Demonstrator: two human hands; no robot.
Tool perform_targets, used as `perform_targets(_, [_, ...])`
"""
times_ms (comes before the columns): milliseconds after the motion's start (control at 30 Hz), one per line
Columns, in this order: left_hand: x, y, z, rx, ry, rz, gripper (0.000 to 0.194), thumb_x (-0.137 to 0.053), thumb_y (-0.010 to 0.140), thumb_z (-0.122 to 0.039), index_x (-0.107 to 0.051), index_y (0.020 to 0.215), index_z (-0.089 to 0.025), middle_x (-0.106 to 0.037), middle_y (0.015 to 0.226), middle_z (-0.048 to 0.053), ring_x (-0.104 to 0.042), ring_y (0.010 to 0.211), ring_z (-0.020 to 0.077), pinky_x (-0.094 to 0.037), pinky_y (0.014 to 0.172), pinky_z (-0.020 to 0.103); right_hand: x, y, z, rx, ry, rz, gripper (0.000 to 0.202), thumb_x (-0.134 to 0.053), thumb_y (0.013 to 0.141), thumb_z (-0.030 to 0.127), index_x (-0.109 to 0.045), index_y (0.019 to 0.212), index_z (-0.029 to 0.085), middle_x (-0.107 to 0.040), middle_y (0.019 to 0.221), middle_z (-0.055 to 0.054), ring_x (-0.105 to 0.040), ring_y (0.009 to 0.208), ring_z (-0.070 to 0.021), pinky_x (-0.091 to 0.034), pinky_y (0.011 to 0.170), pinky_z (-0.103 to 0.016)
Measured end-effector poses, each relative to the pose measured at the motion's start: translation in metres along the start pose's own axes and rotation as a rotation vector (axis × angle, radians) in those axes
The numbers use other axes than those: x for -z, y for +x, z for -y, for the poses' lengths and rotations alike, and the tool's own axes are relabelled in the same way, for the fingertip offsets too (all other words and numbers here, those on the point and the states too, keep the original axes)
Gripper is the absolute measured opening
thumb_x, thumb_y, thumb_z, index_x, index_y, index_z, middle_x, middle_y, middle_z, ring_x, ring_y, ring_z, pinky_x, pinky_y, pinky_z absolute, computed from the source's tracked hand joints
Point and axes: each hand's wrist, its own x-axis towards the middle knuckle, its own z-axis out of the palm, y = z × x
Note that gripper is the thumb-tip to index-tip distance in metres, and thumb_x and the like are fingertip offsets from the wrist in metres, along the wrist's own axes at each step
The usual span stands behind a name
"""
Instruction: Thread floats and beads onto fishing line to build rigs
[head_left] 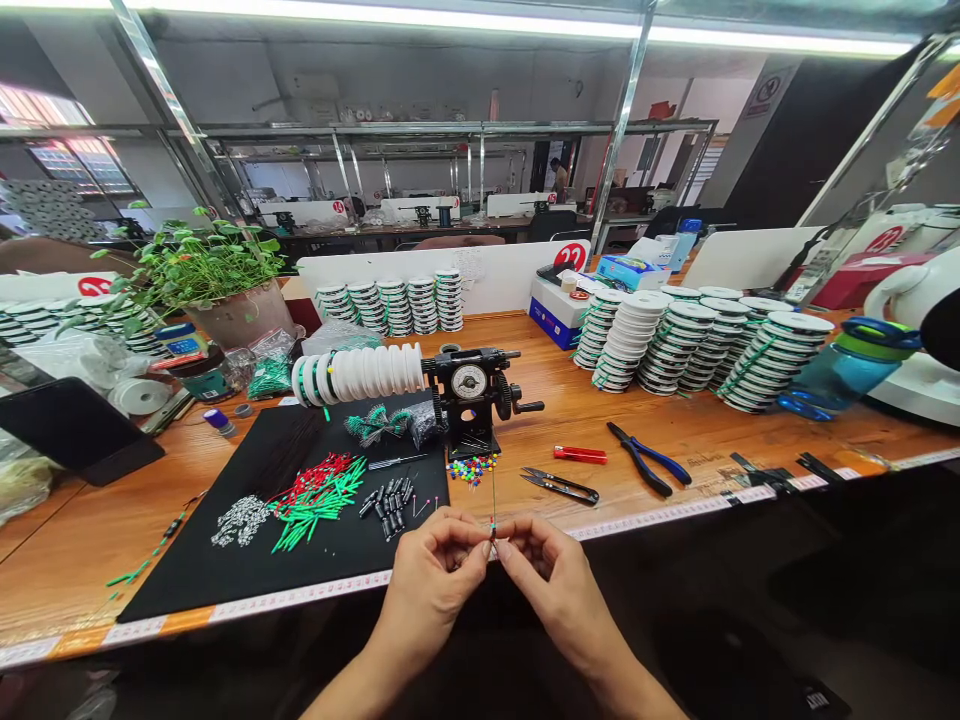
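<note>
My left hand (444, 560) and my right hand (546, 565) meet at the table's front edge, thumbs and forefingers pinched around a small dark piece on a thin line (494, 495). The line runs up toward the black hand-cranked winder (470, 385), which carries a row of white spools (367, 373). Colourful beads (472, 468) lie at the winder's foot. On the black mat (202, 585) are red and green tubes (319, 505), black cylinders (388, 505) and small silvery parts (240, 521). The piece is mostly hidden between my fingertips.
Right of the winder lie thread snips (561, 486), a red lighter (580, 455) and blue-handled pliers (649, 460). Behind stand stacked spools (679, 340) and a blue bottle (847, 370). A potted plant (236, 310) and a phone (75, 425) are at left.
</note>
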Motion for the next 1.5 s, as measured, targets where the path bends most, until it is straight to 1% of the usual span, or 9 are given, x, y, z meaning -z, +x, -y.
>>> perform_targets(167, [0.0004, 0.0025, -0.0008, 0.016, -0.026, 0.005, 0.014, -0.076, 0.075, -0.028, -0.078, 0.071, -0.015, -0.063, 0.080, 0.006, -0.059, 0.071, 0.0148, -0.048, 0.061, 0.022, 0.0029, 0.0019, 0.0039, 0.031, -0.056, 0.011, 0.037, -0.067, 0.090, 0.054, -0.068, 0.082, 0.017, -0.066, 0.078, -0.004, -0.058, 0.069, -0.0174, -0.044, 0.060, -0.026])
perform_targets(367, [0.0009, 0.0021, -0.0011, 0.001, -0.022, 0.004, 0.013, -0.076, 0.075, -0.027, -0.077, 0.070, -0.015, -0.064, 0.079, 0.006, -0.061, 0.073, 0.0162, -0.049, 0.064, 0.023, 0.0043, 0.0001, 0.0077, 0.149, -0.195, -0.037, 0.027, -0.060, 0.096, 0.043, -0.068, 0.089, 0.018, -0.070, 0.085, -0.005, -0.063, 0.073, -0.0179, -0.047, 0.062, -0.026])
perform_targets(567, [0.0006, -0.0006, -0.0006, -0.034, 0.054, -0.008, 0.011, -0.075, 0.078, -0.026, -0.077, 0.074, -0.016, -0.065, 0.086, 0.008, -0.061, 0.078, 0.0182, -0.048, 0.064, 0.024, 0.0021, -0.0015, 0.0103, 0.234, -0.300, -0.054, 0.013, -0.061, 0.091, 0.027, -0.070, 0.086, 0.021, -0.069, 0.076, -0.001, -0.060, 0.066, -0.0162, -0.046, 0.060, -0.025])
perform_targets(767, [0.0016, 0.0033, -0.0038, 0.093, -0.088, 0.029, 0.018, -0.081, 0.070, -0.031, -0.076, 0.067, -0.014, -0.063, 0.076, 0.005, -0.058, 0.072, 0.0156, -0.049, 0.069, 0.024, -0.0010, -0.0004, 0.0087, 0.228, -0.253, -0.127, 0.006, -0.064, 0.087, 0.023, -0.069, 0.084, 0.021, -0.070, 0.075, 0.000, -0.061, 0.063, -0.0154, -0.049, 0.060, -0.024])
perform_targets(867, [0.0012, 0.0033, -0.0058, 0.151, -0.131, 0.037, 0.019, -0.083, 0.068, -0.032, -0.077, 0.068, -0.014, -0.064, 0.075, 0.004, -0.059, 0.072, 0.0153, -0.048, 0.072, 0.024, -0.0024, -0.0014, 0.0067, 0.344, -0.285, -0.152, 0.008, -0.062, 0.086, 0.017, -0.067, 0.083, 0.022, -0.068, 0.074, 0.001, -0.062, 0.063, -0.0147, -0.050, 0.060, -0.023])
perform_targets(967, [0.0003, 0.0026, -0.0061, 0.145, -0.138, 0.033, 0.020, -0.082, 0.069, -0.034, -0.077, 0.068, -0.015, -0.064, 0.075, 0.004, -0.059, 0.073, 0.0154, -0.049, 0.073, 0.024, -0.0027, -0.0036, 0.0047, 0.440, -0.306, -0.152, 0.013, -0.060, 0.086, 0.012, -0.068, 0.086, 0.022, -0.070, 0.077, 0.001, -0.064, 0.066, -0.0148, -0.051, 0.063, -0.023])
perform_targets(1233, [-0.0019, 0.0012, -0.0008, 0.052, -0.112, -0.015, 0.014, -0.081, 0.070, -0.030, -0.079, 0.070, -0.015, -0.067, 0.080, 0.007, -0.064, 0.081, 0.0185, -0.053, 0.076, 0.025, -0.0019, -0.0066, 0.0088, 0.405, -0.274, -0.078, 0.012, -0.061, 0.089, 0.015, -0.070, 0.091, 0.022, -0.073, 0.085, -0.001, -0.068, 0.075, -0.0166, -0.054, 0.068, -0.024])
perform_targets(1433, [-0.0026, -0.0017, 0.0005, -0.059, 0.023, -0.031, 0.008, -0.075, 0.076, -0.024, -0.078, 0.075, -0.016, -0.063, 0.085, 0.005, -0.061, 0.069, 0.0128, -0.049, 0.057, 0.019, -0.0016, -0.0042, 0.0064, 0.286, -0.250, -0.050, 0.009, -0.062, 0.089, 0.019, -0.070, 0.084, 0.021, -0.071, 0.080, -0.002, -0.066, 0.072, -0.0174, -0.052, 0.068, -0.026])
perform_targets(1500, [-0.0024, -0.0028, -0.0004, -0.108, 0.097, -0.031, 0.007, -0.072, 0.078, -0.021, -0.077, 0.076, -0.017, -0.063, 0.086, 0.005, -0.062, 0.070, 0.0128, -0.049, 0.057, 0.019, -0.0023, -0.0020, 0.0060, 0.242, -0.233, -0.036, 0.008, -0.062, 0.088, 0.021, -0.067, 0.082, 0.020, -0.069, 0.078, -0.002, -0.065, 0.073, -0.0178, -0.051, 0.068, -0.026])
